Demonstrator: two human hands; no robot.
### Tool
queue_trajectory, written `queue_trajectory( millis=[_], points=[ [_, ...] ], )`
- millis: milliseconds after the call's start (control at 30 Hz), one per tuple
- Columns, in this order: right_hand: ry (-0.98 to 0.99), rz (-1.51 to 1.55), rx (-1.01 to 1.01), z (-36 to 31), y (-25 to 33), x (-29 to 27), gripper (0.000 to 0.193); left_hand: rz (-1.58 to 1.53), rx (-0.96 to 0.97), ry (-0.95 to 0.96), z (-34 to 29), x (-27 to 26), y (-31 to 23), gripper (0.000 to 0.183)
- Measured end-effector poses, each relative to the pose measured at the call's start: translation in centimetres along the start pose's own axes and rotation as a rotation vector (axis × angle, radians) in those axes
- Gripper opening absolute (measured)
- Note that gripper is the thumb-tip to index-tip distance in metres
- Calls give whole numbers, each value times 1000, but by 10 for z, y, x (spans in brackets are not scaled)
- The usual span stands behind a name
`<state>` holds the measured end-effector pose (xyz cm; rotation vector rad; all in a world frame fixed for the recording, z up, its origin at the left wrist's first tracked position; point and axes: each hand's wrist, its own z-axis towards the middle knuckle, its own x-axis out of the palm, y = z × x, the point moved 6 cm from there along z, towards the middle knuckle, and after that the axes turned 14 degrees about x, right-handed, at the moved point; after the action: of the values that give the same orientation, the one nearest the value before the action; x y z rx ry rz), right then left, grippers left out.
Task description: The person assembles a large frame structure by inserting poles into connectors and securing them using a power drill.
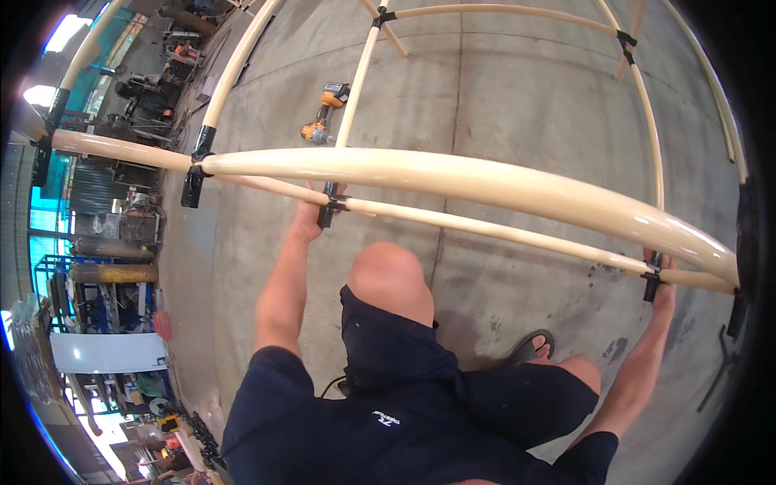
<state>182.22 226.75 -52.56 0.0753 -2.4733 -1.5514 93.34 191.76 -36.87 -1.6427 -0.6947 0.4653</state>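
A frame of cream-coloured pipes joined by black clamp-like connectors spans the view. Its thick upper pipe (453, 179) crosses in front of me, above a thinner lower pipe (493, 232). My left hand (308, 217) is closed around the black pipe joint (330, 205) on the lower pipe, its fingers partly hidden behind it. Farther right, my right hand (665, 284) grips another black pipe joint (652, 276) on that same pipe, with the fingers partly covered. Both forearms reach forward, one on each side of my bent legs.
An orange and black cordless driver (326, 113) lies on the concrete floor beyond the upper pipe. More pipes and a far joint (626, 40) stretch away ahead. Along the left wall stand cylinders (113, 272), machines and a white panel (109, 352). A dark rod (714, 370) lies at far right.
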Motion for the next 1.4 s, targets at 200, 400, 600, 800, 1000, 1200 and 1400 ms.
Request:
queue_trajectory(
  millis=[200, 400, 600, 800, 1000, 1200, 1400],
  points=[
    [-225, 168, 126, 1, -39, -12, 43, 310, 271, 140, 18, -53, 20, 26],
    [-37, 73, 163, -3, -22, 29, 48, 38, -34, -55, 16, -35, 46, 42],
    [-280, 139, 90, -27, 28, 70, 54, 97, 65, 1, 31, -65, 37, 41],
    [-261, 284, -248, -102, 162, 51, 81, -302, 202, -208, 2, -90, -47, 48],
    [-20, 155, -369, -194, 333, 104, 88, -657, 501, 249, -99, -20, -242, 56],
    [75, 69, -83, -182, 331, 156, 68, -541, 159, 615, -53, -50, -282, 64],
    [6, 59, 34, -166, 326, 126, 67, -169, 333, 230, -43, 10, -275, 44]
  ],
)
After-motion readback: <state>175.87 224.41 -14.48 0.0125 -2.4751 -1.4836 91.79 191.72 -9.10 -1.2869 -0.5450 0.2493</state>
